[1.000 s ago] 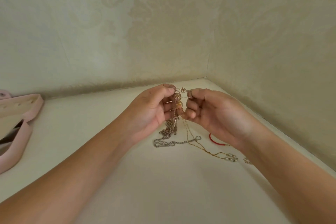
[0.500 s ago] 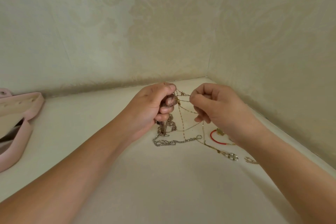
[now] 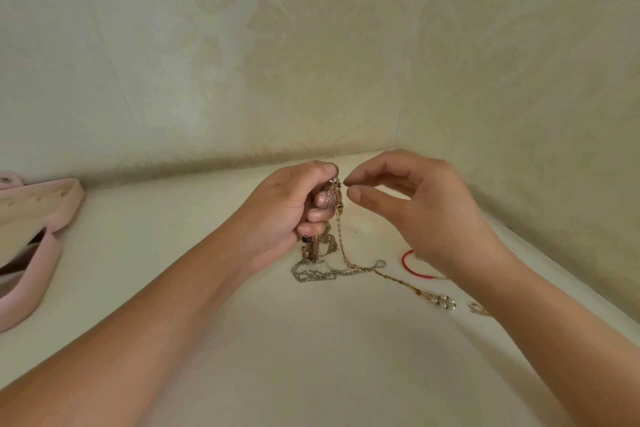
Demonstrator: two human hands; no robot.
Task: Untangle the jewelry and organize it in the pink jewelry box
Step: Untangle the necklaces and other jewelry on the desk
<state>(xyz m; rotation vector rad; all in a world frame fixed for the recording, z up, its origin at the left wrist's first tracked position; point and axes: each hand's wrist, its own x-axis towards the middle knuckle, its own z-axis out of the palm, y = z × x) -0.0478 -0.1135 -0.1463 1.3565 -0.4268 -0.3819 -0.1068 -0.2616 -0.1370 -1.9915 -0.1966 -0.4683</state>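
I see left grip [image 3: 287, 208] clenched on tangle [image 3: 330, 196], above surface's [image 3: 242, 305] back right corner; chains [image 3: 318, 274] trail down. Right grip [image 3: 426, 215] slack, empty, I think. Box [image 3: 41, 218] at left edge. Risk: hard tug tightens knot, snaps thin gold chain [image 3: 346, 253].

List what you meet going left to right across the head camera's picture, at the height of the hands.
In order: pink jewelry box → left hand → tangle of necklaces gripped in it → right hand. The silver chain and red bracelet overlap the hands, so they are left out.
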